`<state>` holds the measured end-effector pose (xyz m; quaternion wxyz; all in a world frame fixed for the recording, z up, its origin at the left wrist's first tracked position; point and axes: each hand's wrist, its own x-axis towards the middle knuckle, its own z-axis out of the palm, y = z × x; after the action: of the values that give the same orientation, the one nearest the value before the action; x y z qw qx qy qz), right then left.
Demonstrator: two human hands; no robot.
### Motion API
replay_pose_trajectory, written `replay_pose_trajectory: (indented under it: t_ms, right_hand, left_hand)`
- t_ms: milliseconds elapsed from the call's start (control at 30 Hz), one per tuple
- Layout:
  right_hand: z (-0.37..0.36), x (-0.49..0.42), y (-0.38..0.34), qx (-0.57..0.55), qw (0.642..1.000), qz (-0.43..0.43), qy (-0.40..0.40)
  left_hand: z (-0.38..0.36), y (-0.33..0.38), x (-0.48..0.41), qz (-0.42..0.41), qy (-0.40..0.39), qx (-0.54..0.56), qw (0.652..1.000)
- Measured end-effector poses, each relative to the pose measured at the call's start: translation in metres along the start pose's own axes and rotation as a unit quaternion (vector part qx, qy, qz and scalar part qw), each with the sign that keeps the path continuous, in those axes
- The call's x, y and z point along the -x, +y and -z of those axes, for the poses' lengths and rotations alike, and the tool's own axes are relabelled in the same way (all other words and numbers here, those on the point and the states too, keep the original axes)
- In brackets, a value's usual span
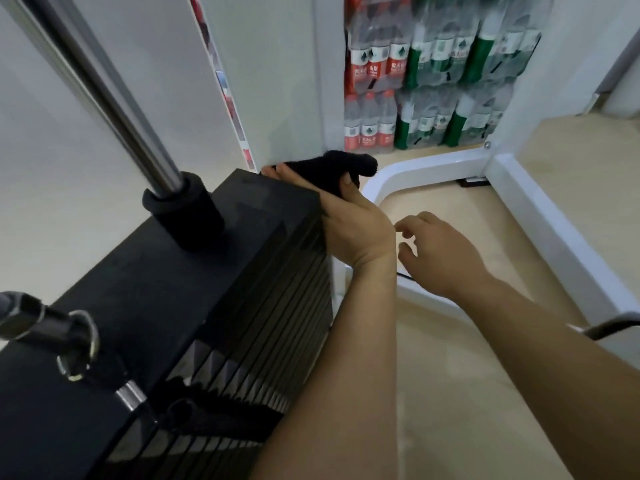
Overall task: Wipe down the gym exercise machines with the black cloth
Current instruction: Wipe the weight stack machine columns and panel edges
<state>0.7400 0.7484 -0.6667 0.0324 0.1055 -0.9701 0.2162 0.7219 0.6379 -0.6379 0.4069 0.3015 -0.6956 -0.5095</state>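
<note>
Pale wood floor (450, 393) and white walls close in a tight gym corner. The black cloth (341, 168) sits at the far corner of the weight stack (214, 289), bunched in the left hand (353, 226), whose thumb and fingers are wrapped round it and press it against the edge of the top plate. The right hand (440, 251) hovers just beside the left wrist, fingers loosely curled and holding nothing.

By my reading, wiping is under way on this one machine. The stack's ribbed side, the chrome guide rod (114, 98) and the white frame (415, 171) look like work yet to do, though no surface shows plainly whether it has been wiped.

The rod rises from the middle of the top plate and would interrupt a straight pass. Packs of bottled water (433, 81) are stacked against the wall beyond the frame, near the cloth.
</note>
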Motion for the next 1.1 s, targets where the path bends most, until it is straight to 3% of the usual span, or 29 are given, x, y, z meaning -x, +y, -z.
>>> replay_pose_trajectory:
  t_ms: [267,500,967,1100]
  right_hand:
    - [-0.054,0.003,0.006,0.004,0.999,0.033,-0.014]
    - [-0.094,0.011,0.028,-0.011,0.999,0.024,-0.030]
    - [-0.139,0.042,0.074,-0.015,0.995,0.013,-0.094]
    - [-0.144,0.048,0.071,-0.023,0.994,0.005,-0.108]
  left_hand:
    - [0.003,-0.039,0.025,0.124,-0.098,-0.022,0.987]
    - [-0.003,-0.089,0.045,0.154,-0.068,-0.038,0.985]
    - [-0.005,-0.170,0.078,0.212,-0.095,-0.137,0.963]
    - [-0.004,-0.164,0.080,0.217,-0.102,-0.098,0.966]
